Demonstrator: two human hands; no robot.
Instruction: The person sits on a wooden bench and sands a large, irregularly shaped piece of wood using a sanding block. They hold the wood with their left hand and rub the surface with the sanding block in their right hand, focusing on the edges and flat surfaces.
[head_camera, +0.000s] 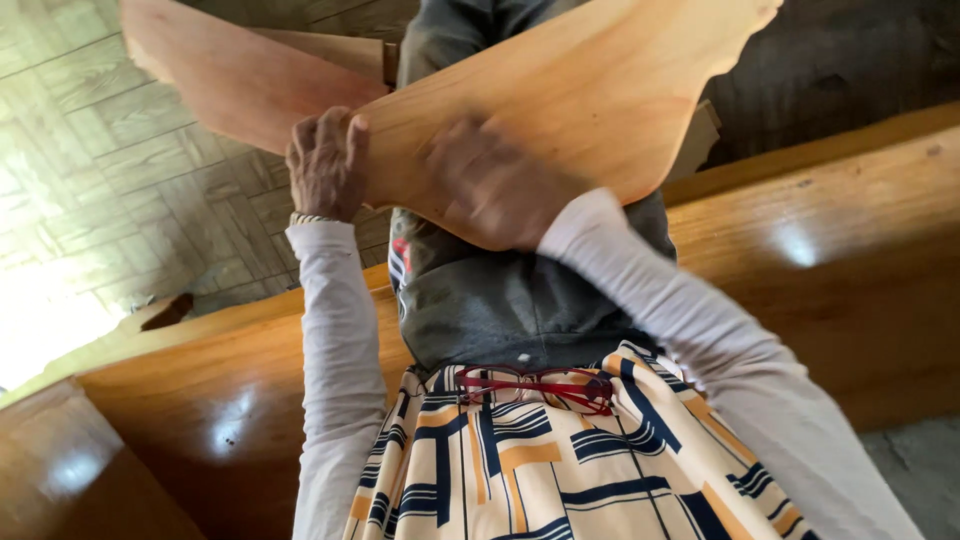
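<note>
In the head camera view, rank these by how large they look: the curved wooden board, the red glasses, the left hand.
1. Curved wooden board, by far the largest.
2. Red glasses and left hand: these look alike in extent, and the glasses hang nearer the camera, so I would not rank them.

Daylight glares off the tiled floor (60, 310) at left (right hand (490, 185) motion-blurred).
</note>
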